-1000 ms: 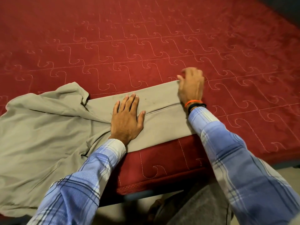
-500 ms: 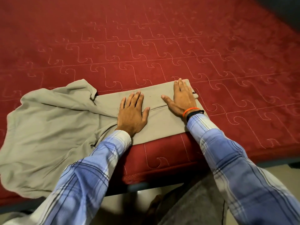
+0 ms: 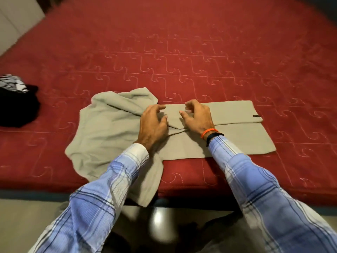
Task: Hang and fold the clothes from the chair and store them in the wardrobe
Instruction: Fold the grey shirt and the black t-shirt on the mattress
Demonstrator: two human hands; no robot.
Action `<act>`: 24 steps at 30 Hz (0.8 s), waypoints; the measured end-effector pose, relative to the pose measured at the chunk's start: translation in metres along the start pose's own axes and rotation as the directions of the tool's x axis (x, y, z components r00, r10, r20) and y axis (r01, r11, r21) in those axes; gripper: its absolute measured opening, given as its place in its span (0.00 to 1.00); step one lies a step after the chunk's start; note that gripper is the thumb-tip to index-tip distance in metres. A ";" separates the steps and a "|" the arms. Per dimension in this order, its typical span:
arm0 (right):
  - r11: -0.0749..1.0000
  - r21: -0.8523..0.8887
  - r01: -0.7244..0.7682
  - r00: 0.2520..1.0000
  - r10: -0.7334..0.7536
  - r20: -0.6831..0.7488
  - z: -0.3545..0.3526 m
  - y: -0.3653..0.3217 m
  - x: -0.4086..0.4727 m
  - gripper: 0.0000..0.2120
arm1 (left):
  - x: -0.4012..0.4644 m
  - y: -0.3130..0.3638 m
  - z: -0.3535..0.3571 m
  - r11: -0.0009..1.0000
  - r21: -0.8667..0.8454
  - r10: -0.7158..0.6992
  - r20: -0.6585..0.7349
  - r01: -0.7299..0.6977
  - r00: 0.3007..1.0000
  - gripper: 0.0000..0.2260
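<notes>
A grey-green garment (image 3: 235, 136) lies on the red quilted bed (image 3: 182, 52). Its right half is folded into a flat rectangle with a small dark label at the right end; its left half is loose and rumpled, and one corner hangs over the bed's front edge. My left hand (image 3: 152, 126) and my right hand (image 3: 197, 116) sit close together over the middle of the garment, fingers loosely curled above the cloth. Neither hand plainly holds the fabric. An orange band and a dark band circle my right wrist.
A black and white bundle of clothing (image 3: 15, 102) lies on the bed at the far left. A pale wall or door (image 3: 16, 19) shows at the top left corner. The floor (image 3: 27, 216) runs below the bed's front edge.
Both hands have lifted from lying flat on the folded part and drawn together at the garment's middle, fingers curling. The view has pulled back and shifted, showing more of the bed and the dark bundle.
</notes>
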State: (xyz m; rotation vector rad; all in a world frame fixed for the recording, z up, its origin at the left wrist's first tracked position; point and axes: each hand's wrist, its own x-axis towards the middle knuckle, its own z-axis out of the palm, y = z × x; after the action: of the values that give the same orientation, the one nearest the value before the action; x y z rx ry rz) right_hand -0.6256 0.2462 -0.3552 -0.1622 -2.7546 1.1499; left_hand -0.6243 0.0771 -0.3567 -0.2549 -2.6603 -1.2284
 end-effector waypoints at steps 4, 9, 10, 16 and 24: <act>0.980 0.135 -0.144 0.989 0.140 0.043 0.036 -0.039 0.019 0.13 | 0.001 -0.031 -0.040 0.972 -0.102 -0.218 -0.066 0.211 0.974 0.13; 0.947 0.092 -0.307 0.945 0.292 0.145 0.068 -0.069 0.046 0.22 | 0.010 -0.062 -0.074 0.909 -0.131 -0.407 -0.084 0.395 0.910 0.13; 0.931 0.086 -0.356 0.926 0.339 0.170 0.074 -0.072 0.054 0.22 | 0.013 -0.069 -0.079 0.898 -0.132 -0.433 -0.083 0.421 0.898 0.13; 0.721 0.385 -0.577 0.814 0.464 0.349 0.092 -0.087 0.077 0.20 | 0.026 -0.100 -0.090 0.712 -0.342 -0.639 0.046 0.614 0.768 0.13; 0.752 0.587 -0.300 0.940 0.129 0.315 0.097 -0.098 0.062 0.08 | 0.041 -0.108 -0.104 0.259 -0.792 -0.728 0.216 0.552 0.651 0.12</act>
State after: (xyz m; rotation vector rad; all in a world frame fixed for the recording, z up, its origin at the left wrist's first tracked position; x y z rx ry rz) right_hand -0.7081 0.1200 -0.3471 -0.2706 -2.4010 2.2328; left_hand -0.6787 -0.0684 -0.3590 0.9453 -1.7616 -2.5320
